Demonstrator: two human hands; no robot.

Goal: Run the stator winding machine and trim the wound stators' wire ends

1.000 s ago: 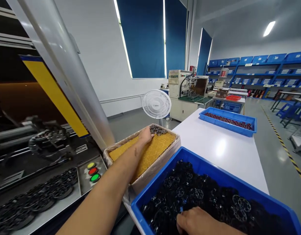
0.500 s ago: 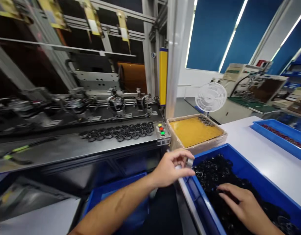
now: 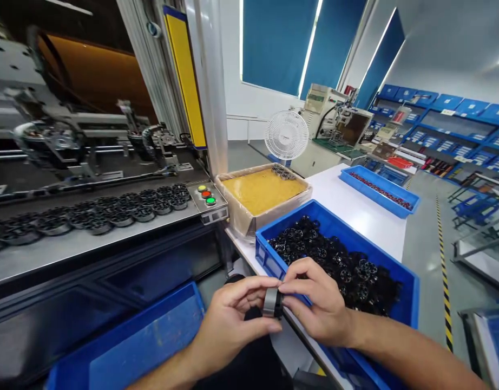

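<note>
My left hand (image 3: 231,314) is closed around a grey metal ring (image 3: 269,302), held on edge between thumb and fingers. With thumb and fingertips, my right hand (image 3: 322,303) pinches a black plastic part (image 3: 279,305) against the ring's right face. How deep the black part sits in the ring is hidden. Just beyond my right hand, a blue bin (image 3: 262,250) holds a heap of black spoked plastic parts (image 3: 304,235). Rows of similar round parts with black tops (image 3: 99,222) lie on the metal ledge at left.
A control box with yellow, red and green buttons (image 3: 210,201) ends the ledge. Behind the bin stand a plastic-lined carton (image 3: 249,222) and a white fan (image 3: 286,135). A shallow blue tray (image 3: 414,203) is on the white table; another blue bin (image 3: 142,336) sits low at left.
My right hand has come out of the blue bin with a black plastic part and met the ring in my left hand. The view has swung right.
</note>
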